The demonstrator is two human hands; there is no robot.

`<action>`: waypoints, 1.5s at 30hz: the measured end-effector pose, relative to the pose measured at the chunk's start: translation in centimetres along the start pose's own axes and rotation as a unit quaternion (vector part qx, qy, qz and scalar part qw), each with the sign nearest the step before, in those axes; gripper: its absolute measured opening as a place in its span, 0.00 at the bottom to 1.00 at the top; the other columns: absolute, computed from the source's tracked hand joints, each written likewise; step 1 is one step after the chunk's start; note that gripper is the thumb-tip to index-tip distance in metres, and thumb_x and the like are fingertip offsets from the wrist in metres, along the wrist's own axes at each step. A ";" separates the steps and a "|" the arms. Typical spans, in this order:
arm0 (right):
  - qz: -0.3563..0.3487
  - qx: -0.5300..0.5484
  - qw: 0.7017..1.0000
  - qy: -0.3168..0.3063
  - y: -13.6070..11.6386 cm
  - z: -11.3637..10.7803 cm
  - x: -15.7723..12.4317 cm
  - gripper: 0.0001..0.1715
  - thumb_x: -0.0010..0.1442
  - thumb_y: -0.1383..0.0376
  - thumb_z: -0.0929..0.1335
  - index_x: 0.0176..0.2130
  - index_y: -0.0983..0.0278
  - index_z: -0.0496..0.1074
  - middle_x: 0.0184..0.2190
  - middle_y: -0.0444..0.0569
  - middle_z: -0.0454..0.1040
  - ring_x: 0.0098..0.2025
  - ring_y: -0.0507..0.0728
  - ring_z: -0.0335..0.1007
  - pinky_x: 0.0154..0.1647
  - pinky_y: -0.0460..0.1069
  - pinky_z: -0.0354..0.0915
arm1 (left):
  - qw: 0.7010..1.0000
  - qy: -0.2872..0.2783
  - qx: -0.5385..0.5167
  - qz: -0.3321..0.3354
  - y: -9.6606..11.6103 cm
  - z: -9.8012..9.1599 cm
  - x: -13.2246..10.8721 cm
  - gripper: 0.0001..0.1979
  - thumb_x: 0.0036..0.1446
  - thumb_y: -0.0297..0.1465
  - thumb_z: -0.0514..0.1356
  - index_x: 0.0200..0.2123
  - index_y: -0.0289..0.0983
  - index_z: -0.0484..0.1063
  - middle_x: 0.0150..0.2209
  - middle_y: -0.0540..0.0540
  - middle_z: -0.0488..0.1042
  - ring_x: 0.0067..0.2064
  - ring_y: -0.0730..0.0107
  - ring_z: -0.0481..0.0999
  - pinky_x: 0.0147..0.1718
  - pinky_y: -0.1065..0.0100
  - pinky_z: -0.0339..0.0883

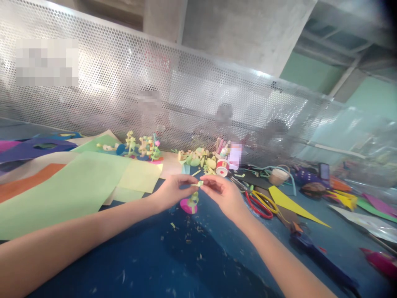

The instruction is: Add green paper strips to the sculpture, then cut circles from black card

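My left hand (pixel 172 191) comes in from the left, its thumb and forefinger closed in a pinch. My right hand (pixel 226 198) meets it from the right, also pinching. Between the fingertips of both is a small pale green piece (pixel 200 183), too small to make out in detail. Just beneath the fingers a little green curled figure (pixel 194 199) stands on a round pink base (pixel 186 206) on the blue table (pixel 139 256). Whether the pinched piece joins the figure cannot be made out.
Felt-like sheets (pixel 71 194) cover the left side. Several small figures (pixel 145 145) and a heap of cut pieces (pixel 201 159) lie at the back, beside a tape roll (pixel 222 167). Red-handled scissors (pixel 259 209), yellow-handled scissors (pixel 266 202) and a blue glue gun (pixel 322 260) lie right.
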State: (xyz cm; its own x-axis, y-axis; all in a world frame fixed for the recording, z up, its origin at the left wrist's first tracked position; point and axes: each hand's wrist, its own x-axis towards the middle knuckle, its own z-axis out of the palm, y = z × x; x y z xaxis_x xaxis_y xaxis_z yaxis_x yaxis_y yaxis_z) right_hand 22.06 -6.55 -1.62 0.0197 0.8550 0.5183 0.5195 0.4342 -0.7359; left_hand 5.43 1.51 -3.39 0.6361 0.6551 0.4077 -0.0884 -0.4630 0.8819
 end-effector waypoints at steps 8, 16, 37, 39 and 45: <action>0.001 0.002 1.000 -0.014 -0.1 -0.1 0.1 0.11 0.54 0.64 0.68 0.40 0.61 0.73 0.33 0.47 0.75 0.35 0.53 0.72 0.40 0.50 0.70 | 0.997 0.017 0.064 0.028 -0.1 0.0 -0.3 0.09 0.53 0.34 0.60 0.36 0.36 0.74 0.38 0.45 0.76 0.41 0.66 0.73 0.43 0.66 0.66; 0.012 -0.009 0.999 -0.031 -0.2 -0.4 0.1 0.07 0.54 0.63 0.68 0.36 0.62 0.72 0.31 0.46 0.73 0.33 0.53 0.71 0.38 0.49 0.69 | 0.998 -0.011 0.057 0.009 0.9 0.1 -0.6 0.13 0.52 0.37 0.60 0.39 0.37 0.75 0.40 0.44 0.76 0.43 0.64 0.73 0.45 0.64 0.66; 0.029 -0.025 0.999 -0.034 -0.6 -0.2 0.0 0.08 0.56 0.61 0.67 0.34 0.63 0.71 0.30 0.46 0.73 0.33 0.53 0.70 0.37 0.48 0.67 | 0.998 -0.022 0.053 0.013 0.7 0.0 -0.4 0.12 0.56 0.37 0.57 0.36 0.36 0.77 0.36 0.45 0.77 0.39 0.67 0.74 0.41 0.66 0.67; 0.031 -0.022 0.999 -0.036 -0.6 -0.2 0.0 0.08 0.56 0.61 0.67 0.34 0.63 0.71 0.31 0.46 0.73 0.33 0.53 0.70 0.37 0.48 0.67 | 0.999 -0.027 0.036 0.004 0.8 0.0 -0.4 0.12 0.55 0.37 0.58 0.36 0.36 0.76 0.36 0.45 0.77 0.39 0.66 0.74 0.41 0.66 0.68; 0.048 -0.008 0.998 -0.051 -0.8 -0.2 0.0 0.07 0.57 0.62 0.65 0.35 0.63 0.69 0.32 0.46 0.71 0.35 0.52 0.68 0.37 0.47 0.66 | 0.999 -0.015 0.004 -0.031 0.1 0.2 -0.4 0.14 0.50 0.35 0.62 0.39 0.35 0.73 0.41 0.43 0.75 0.45 0.64 0.73 0.47 0.63 0.66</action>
State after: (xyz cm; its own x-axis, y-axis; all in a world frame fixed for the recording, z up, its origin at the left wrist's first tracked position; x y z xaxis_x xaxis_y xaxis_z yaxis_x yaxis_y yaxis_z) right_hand 21.83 -6.93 -0.94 -0.0165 0.9168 0.3991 0.5322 0.3460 -0.7727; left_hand 5.33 1.06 -3.50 0.6635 0.6641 0.3446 -0.0420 -0.4269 0.9033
